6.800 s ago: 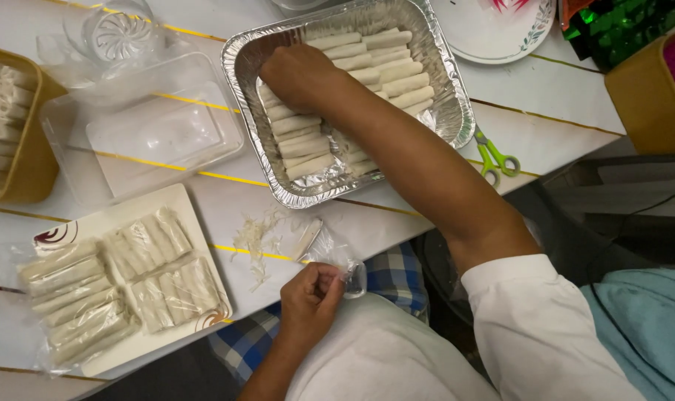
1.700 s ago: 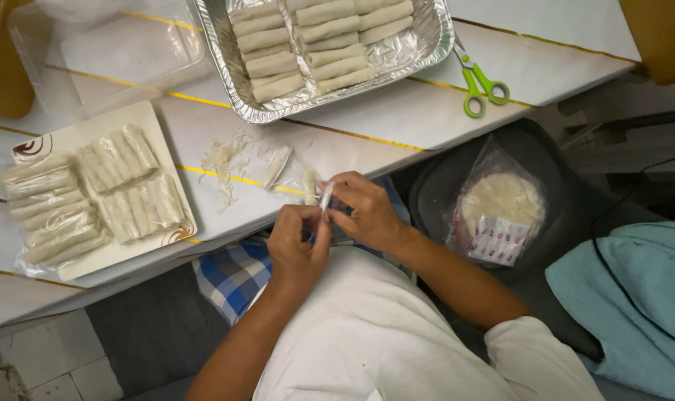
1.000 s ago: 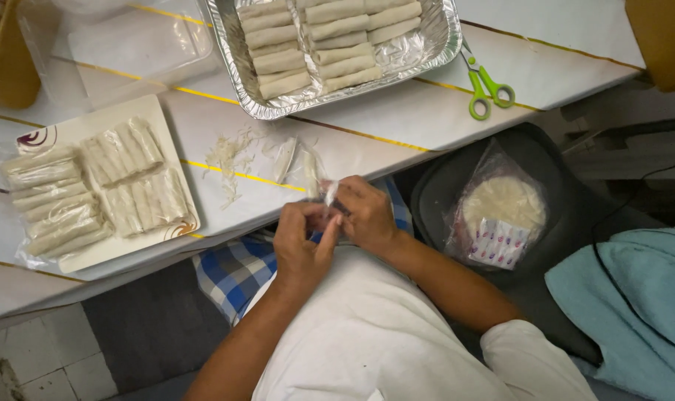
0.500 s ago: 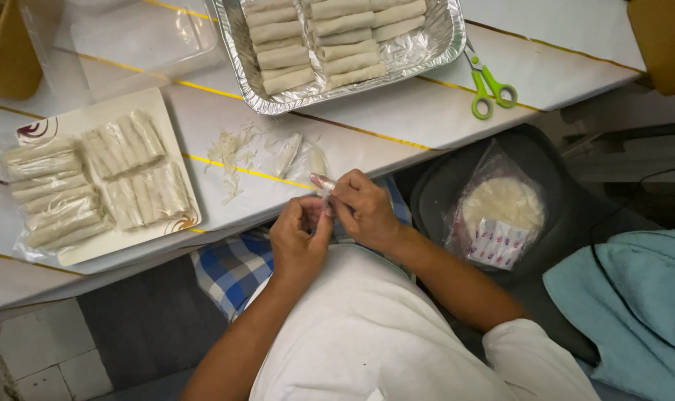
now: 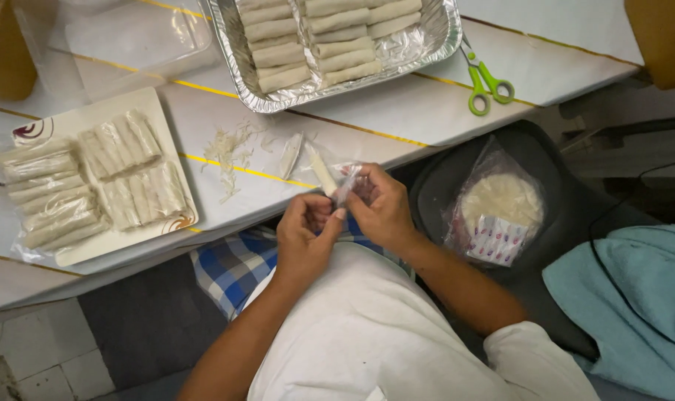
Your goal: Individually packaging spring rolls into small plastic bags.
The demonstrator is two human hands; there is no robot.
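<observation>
A: Far out past the left hand (image 5: 302,241)?
B: White rectangular plate (image 5: 37,128), brown swirl at the corners. On it, wrapped spring rolls (image 5: 85,182) in clear film, pale, tube-shaped, lying in rows.

A: Closer in?
B: Loose pale shreds (image 5: 230,152) on the white tabletop (image 5: 397,111), up and left of the left hand. Just above the fingers, one flat wrapper scrap (image 5: 290,154).

A: The left hand itself?
B: Curled, fingertips pinched on the crinkled clear plastic film (image 5: 346,186) at the table's near edge.

A: And the roll?
B: A slim pale spring roll (image 5: 322,169), smooth, matte, slanting up from between both hands, its lower end in the film.

A: Right hand (image 5: 382,212)?
B: Fingers closed on the same film, touching the left fingertips.

A: Beyond them?
B: Crumpled foil tray (image 5: 426,44), shiny, packed with rolls in rows. Right of it, green-handled scissors (image 5: 486,82).

A: Right of the right hand?
B: A clear bag of round wrappers (image 5: 500,212) on a dark seat.
</observation>
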